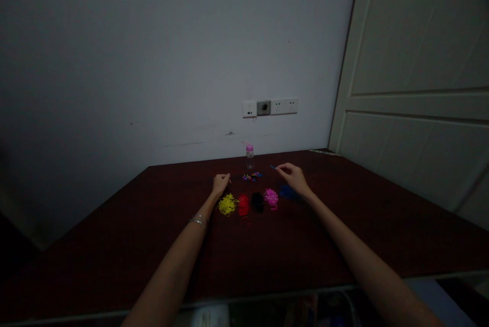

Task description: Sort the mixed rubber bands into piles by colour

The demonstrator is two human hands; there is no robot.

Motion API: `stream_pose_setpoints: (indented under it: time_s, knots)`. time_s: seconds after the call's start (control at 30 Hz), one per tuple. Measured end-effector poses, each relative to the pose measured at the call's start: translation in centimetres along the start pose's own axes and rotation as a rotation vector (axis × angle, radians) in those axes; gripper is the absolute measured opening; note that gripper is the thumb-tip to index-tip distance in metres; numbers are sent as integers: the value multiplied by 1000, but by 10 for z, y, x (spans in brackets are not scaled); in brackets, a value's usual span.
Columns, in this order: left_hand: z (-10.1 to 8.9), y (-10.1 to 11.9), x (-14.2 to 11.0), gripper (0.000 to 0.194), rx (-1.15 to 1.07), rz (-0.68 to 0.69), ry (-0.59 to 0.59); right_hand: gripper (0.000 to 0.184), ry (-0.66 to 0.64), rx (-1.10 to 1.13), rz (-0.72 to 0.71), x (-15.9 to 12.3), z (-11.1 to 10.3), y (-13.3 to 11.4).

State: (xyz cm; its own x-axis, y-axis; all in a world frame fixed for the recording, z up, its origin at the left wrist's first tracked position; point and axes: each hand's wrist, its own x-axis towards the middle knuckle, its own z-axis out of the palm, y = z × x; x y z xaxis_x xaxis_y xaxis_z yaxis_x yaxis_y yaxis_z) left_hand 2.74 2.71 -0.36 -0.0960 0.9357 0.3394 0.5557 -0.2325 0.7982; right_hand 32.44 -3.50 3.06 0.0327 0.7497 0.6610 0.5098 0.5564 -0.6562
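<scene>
My right hand [294, 176] is raised over the right side of the piles, its thumb and finger pinching a small blue rubber band [272, 167]. Below its wrist lies a blue pile [287, 192] of what look like the same bands. My left hand [221, 184] rests on the table with curled fingers, just behind the yellow pile [227, 205]; whether it holds anything is hidden. Between the hands are a red pile [243, 205], a black pile [257, 201] and a pink pile [271, 198]. A small multicoloured cluster [252, 176] lies behind them, its parts too small to make out.
A clear bottle [249, 160] with a pink cap stands behind the cluster on the dark red table [160, 225]. Wall sockets [284, 106] are above the table's back edge. A white panelled door [412, 113] borders the right side. Items show below the front edge.
</scene>
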Motion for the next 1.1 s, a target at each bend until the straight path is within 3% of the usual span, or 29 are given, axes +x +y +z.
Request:
stream_pose_setpoints:
  time_s: [0.2, 0.37, 0.5, 0.77, 1.1]
  knots:
    - [2, 0, 1, 31, 62, 0, -19, 21, -319, -131, 114, -20, -41, 32]
    - [4, -4, 3, 27, 95, 23, -38, 17, -464, -158, 178, -29, -52, 40]
    - [7, -7, 8, 18, 141, 19, -60, 20, -449, -168, 171, -29, -53, 42]
    - [20, 8, 17, 15, 306, 133, -251, 24, -402, -211, 143, -29, -56, 43]
    - [34, 27, 12, 35, 416, 78, -222, 24, -386, -266, 128, -31, -54, 47]
